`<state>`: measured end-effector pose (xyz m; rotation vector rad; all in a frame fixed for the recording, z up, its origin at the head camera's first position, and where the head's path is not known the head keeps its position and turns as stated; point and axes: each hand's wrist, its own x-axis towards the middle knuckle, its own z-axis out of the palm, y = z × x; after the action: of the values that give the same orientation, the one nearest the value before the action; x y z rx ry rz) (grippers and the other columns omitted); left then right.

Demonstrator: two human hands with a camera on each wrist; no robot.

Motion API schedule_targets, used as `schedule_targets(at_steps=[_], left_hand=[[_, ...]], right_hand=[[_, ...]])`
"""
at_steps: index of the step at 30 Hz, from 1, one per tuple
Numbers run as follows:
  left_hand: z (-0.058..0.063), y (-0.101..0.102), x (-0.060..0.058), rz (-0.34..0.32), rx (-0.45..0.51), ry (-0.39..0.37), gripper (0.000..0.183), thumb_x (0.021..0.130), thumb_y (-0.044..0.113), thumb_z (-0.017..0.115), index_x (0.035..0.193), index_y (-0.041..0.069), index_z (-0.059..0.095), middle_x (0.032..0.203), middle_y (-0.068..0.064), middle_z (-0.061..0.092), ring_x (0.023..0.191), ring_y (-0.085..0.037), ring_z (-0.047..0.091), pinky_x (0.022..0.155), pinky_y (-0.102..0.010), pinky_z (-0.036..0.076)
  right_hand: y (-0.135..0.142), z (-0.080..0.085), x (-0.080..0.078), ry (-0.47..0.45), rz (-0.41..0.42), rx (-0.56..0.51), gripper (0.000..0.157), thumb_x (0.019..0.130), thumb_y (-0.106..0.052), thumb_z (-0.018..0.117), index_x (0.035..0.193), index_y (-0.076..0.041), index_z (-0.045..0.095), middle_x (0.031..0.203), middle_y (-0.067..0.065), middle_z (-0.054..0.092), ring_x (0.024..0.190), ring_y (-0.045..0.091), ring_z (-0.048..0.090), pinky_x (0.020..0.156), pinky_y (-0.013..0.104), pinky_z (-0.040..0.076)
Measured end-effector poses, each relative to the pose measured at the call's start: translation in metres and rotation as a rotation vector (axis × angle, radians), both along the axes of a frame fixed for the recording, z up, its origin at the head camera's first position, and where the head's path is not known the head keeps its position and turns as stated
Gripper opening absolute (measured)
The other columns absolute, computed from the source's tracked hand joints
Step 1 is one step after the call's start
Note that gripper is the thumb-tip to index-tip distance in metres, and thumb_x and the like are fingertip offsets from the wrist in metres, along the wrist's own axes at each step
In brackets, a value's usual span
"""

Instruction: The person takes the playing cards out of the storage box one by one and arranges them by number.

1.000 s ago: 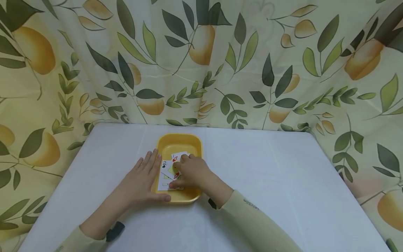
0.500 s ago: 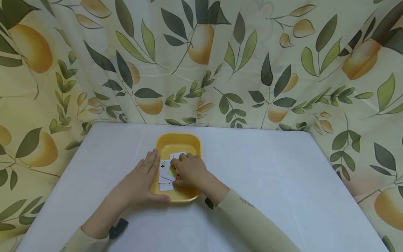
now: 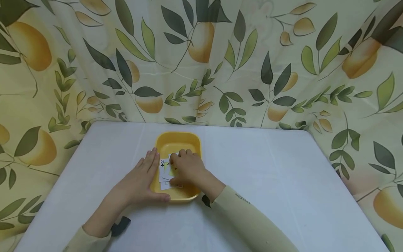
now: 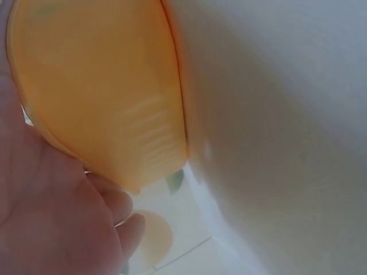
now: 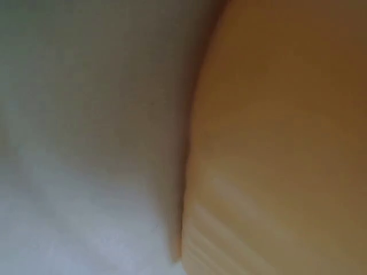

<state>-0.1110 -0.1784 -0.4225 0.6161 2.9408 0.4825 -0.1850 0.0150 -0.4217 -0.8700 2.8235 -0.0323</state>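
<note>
In the head view, several playing cards lie overlapped in a yellow tray (image 3: 190,193). A two of clubs (image 3: 162,171) shows at the left, and another card (image 3: 165,186) peeks out below it. My right hand (image 3: 188,169) reaches over the tray's right side, its fingers and thumb curled round a playing card that it mostly hides. Along the left rim rests my left hand (image 3: 136,183), fingers straight and thumb out along the front edge. The left wrist view has that hand (image 4: 63,212) against the tray's outer wall (image 4: 103,86).
A white-covered table (image 3: 258,175) bears the tray, with its far edge close behind. A curtain (image 3: 220,70) printed with fruit and leaves hangs beyond it. The right wrist view holds only the tray's side (image 5: 281,149) and the white cloth (image 5: 86,172).
The red ace seen under my right fingers a second ago is now mostly covered by them. That hand has shifted slightly left. My left hand stays on the rim.
</note>
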Motion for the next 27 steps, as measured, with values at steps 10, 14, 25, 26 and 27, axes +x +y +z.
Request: schedule_targets(at_steps=[10,14,25,26,27], left_hand=[[-0.003,0.002,0.000,-0.016,0.033,0.018,0.141,0.064,0.093,0.055,0.158,-0.003,0.012,0.167,-0.018,0.000,0.154,-0.035,0.004,0.123,-0.053,0.018],[-0.005,0.003,0.000,-0.014,0.036,0.030,0.142,0.064,0.093,0.055,0.158,-0.003,0.012,0.167,-0.018,-0.001,0.154,-0.036,0.005,0.123,-0.053,0.019],[-0.004,0.003,0.001,0.031,0.020,-0.002,0.144,0.061,0.090,0.063,0.159,0.000,0.009,0.168,-0.013,-0.003,0.155,-0.032,0.003,0.124,-0.049,0.017],[-0.003,0.003,0.001,0.033,0.021,-0.004,0.144,0.061,0.090,0.064,0.159,0.000,0.009,0.168,-0.013,-0.003,0.155,-0.032,0.003,0.124,-0.050,0.017],[-0.002,0.003,0.001,0.034,0.018,-0.006,0.144,0.061,0.090,0.063,0.159,0.000,0.009,0.168,-0.013,-0.003,0.155,-0.032,0.002,0.124,-0.049,0.017]], right_hand=[[0.004,0.006,-0.001,-0.088,-0.011,-0.185,0.103,0.063,-0.044,0.092,0.148,-0.012,0.044,0.125,0.004,0.045,0.108,0.019,0.041,0.092,0.027,0.048],[0.014,0.017,-0.001,-0.078,-0.001,-0.244,0.100,0.062,-0.043,0.093,0.145,-0.012,0.047,0.124,0.004,0.045,0.108,0.018,0.042,0.090,0.026,0.050],[0.049,0.059,-0.020,-0.027,-0.052,-0.327,0.091,0.066,-0.035,0.089,0.144,-0.012,0.048,0.130,0.006,0.045,0.114,0.020,0.042,0.096,0.029,0.052],[0.053,0.062,-0.022,-0.026,-0.062,-0.330,0.091,0.066,-0.034,0.089,0.144,-0.012,0.048,0.131,0.006,0.045,0.115,0.021,0.042,0.097,0.030,0.052],[0.056,0.065,-0.024,-0.027,-0.071,-0.332,0.090,0.067,-0.033,0.089,0.145,-0.013,0.048,0.131,0.006,0.044,0.116,0.021,0.042,0.097,0.031,0.053]])
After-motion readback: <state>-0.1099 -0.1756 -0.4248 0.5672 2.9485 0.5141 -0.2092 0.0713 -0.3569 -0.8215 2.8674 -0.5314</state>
